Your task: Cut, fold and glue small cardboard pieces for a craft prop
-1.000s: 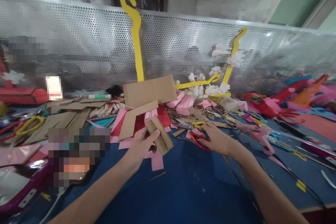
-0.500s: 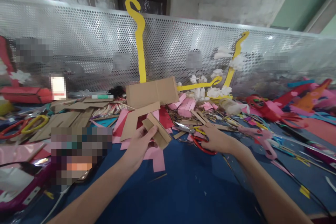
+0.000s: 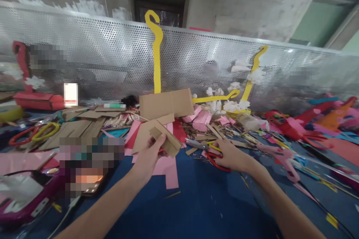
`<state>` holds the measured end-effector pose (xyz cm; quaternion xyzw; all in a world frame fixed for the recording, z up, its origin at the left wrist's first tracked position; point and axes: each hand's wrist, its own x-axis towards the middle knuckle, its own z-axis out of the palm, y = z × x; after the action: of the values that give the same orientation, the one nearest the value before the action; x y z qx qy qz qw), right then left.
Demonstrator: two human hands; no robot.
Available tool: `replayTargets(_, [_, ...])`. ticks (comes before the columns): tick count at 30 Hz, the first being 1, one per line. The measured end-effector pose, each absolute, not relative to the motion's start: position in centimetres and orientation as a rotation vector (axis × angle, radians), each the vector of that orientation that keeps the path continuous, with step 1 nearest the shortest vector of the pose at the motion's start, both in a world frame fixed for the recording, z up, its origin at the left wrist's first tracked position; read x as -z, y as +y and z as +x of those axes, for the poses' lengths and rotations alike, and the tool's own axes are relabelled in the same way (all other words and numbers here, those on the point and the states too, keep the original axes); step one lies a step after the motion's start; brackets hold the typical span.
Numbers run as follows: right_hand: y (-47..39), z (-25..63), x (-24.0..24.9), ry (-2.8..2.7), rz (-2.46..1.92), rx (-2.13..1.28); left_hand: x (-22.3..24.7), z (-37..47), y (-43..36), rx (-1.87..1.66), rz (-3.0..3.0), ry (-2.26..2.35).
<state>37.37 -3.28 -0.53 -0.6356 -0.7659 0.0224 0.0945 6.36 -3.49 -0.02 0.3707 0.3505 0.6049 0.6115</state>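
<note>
In my left hand [image 3: 153, 153] is a folded strip of brown cardboard [image 3: 171, 142], pinched between thumb and fingers above pink paper. My right hand [image 3: 231, 155] is closed around the handles of a pair of scissors [image 3: 198, 144], one loop red, the other yellow, with the blades pointing left toward the cardboard. Its fingertips are partly hidden. Behind the left hand stands a brown cardboard box shape [image 3: 168, 104] with a tall yellow hooked strip [image 3: 157, 56] rising behind it. Pink paper pieces [image 3: 171, 175] lie beneath the left hand on the blue table surface [image 3: 196, 209].
A pink glue gun [image 3: 283, 158] with its cord lies at right. Cardboard sheets [image 3: 73, 132] and more scissors [image 3: 46, 131] are at left, near a phone [image 3: 94, 186]. Scraps and sticks cover the back of the table before a perforated metal panel [image 3: 182, 56].
The view has tilted up slightly and turned left, bringing an exit sign into sight. The scissors in my right hand have shifted slightly. The left hand still holds the cardboard strip.
</note>
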Motion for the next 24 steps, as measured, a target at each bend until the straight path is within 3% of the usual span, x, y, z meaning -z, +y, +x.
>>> replayTargets(10, [-2.8, 38.8, 0.2, -2.019, -1.717, 0.089, -0.8, 6.0, -3.5, -1.475, 0.824, 0.829])
replayTargets(16, [-5.0, 36.6, -0.7, -2.083, -1.505, -0.323, 0.0, 5.8, -2.8, -1.574, 0.875, 0.801])
replayTargets(24, [-7.4, 32.2, 0.3, -2.132, -1.571, -0.359, 0.4, 5.8, -3.0, -1.545, 0.986, 0.811])
